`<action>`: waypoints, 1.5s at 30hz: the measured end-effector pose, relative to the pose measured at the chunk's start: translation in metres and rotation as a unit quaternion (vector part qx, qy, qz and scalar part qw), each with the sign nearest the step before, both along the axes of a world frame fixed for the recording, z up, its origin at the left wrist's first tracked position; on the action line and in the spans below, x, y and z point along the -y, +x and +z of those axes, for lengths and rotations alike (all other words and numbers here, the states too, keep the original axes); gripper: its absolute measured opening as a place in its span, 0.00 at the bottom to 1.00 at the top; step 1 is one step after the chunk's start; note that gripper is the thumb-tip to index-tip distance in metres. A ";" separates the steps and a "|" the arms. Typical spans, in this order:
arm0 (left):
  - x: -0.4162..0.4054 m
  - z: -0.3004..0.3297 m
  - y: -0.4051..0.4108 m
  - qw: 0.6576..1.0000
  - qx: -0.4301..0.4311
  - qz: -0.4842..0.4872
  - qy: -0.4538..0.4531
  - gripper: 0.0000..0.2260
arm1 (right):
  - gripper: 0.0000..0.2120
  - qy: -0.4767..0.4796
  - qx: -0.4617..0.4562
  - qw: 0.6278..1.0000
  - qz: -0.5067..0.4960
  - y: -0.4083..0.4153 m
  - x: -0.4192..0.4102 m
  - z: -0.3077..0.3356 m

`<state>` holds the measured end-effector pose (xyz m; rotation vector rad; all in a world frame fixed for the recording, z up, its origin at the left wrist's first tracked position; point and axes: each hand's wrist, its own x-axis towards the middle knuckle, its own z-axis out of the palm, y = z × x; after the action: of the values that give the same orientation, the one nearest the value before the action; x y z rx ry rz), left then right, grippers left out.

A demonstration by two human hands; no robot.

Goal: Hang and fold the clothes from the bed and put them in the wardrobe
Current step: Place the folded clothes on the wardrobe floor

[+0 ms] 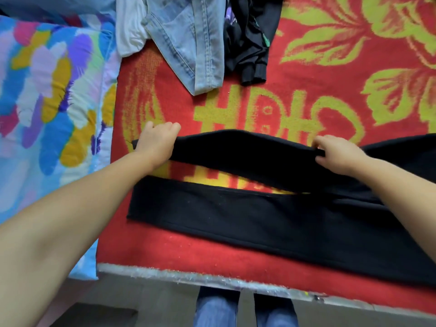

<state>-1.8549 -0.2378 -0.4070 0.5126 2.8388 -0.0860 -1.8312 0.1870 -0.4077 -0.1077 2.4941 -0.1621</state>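
Head view: a pair of black trousers (259, 215) lies across the near part of the bed (179, 273), on a red and yellow blanket (330, 95), with the legs running from the right edge of the view toward the left. The nearer leg lies flat, parallel to the near edge of the bed and just inside it. The farther leg is lifted along its far edge, and a strip of blanket shows between the two legs. The left hand (157, 142) grips the hem end of the farther leg, fingers curled over the cloth and the knuckles pointing away from the person. The right hand (337, 154) pinches the far edge of the same leg farther to the right, thumb below and fingers above the fold. Both forearms reach in from the near side. At the far edge of the blanket lie a pair of light blue jeans (188, 43), a white garment (129, 31) touching them on the left, and a black jacket (250, 41) just beside them on the right. A multicoloured quilt (52, 90) covers the left side of the bed. Below the near edge, the person's blue-clad legs (217, 310) are visible.
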 end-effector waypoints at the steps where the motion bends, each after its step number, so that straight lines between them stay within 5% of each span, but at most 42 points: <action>1: 0.005 0.007 0.016 1.000 -0.011 -0.013 0.019 0.10 | 0.11 -0.018 0.013 1.000 0.005 0.011 -0.005 0.011; 9: 0.030 0.015 0.158 0.991 0.026 -0.122 -0.038 0.17 | 0.07 -0.057 0.121 0.987 0.084 0.126 0.012 0.045; 12: 0.029 -0.005 0.181 0.972 0.157 -0.061 -0.164 0.18 | 0.10 -0.054 0.125 0.985 0.105 0.160 0.025 0.025; 16: 0.006 -0.014 0.180 0.904 0.317 -0.013 -0.287 0.21 | 0.19 -0.071 0.213 0.972 0.064 0.184 0.025 0.001; 20: -0.073 -0.002 0.157 0.932 0.257 -0.063 -0.247 0.14 | 0.17 -0.090 0.141 0.986 0.001 0.178 -0.029 0.010; 24: -0.219 0.011 0.155 0.967 0.170 -0.170 -0.088 0.08 | 0.17 -0.035 -0.029 0.998 -0.043 0.158 -0.148 0.033; 26: -0.303 0.008 0.172 0.969 0.149 -0.196 0.007 0.11 | 0.23 0.013 -0.093 0.995 -0.018 0.155 -0.216 0.040; 28: -0.380 -0.004 0.199 0.966 0.149 -0.204 0.056 0.19 | 0.33 0.072 -0.057 0.996 0.008 0.163 -0.280 0.042; 32: -0.471 -0.036 0.243 0.978 0.174 -0.117 -0.019 0.36 | 0.50 0.198 0.065 0.973 0.104 0.216 -0.370 0.024; 37: -0.480 -0.053 0.228 0.978 0.132 -0.109 -0.120 0.38 | 0.47 0.238 0.039 0.969 0.056 0.246 -0.399 -0.013; 45: -0.475 -0.041 0.208 0.989 0.132 -0.052 -0.031 0.10 | 0.32 0.188 -0.073 0.978 0.052 0.218 -0.409 -0.025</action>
<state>-1.6473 0.2370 -0.4481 0.6112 2.5432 -0.1158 -1.6133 0.5964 -0.4331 -0.0930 2.6099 0.3740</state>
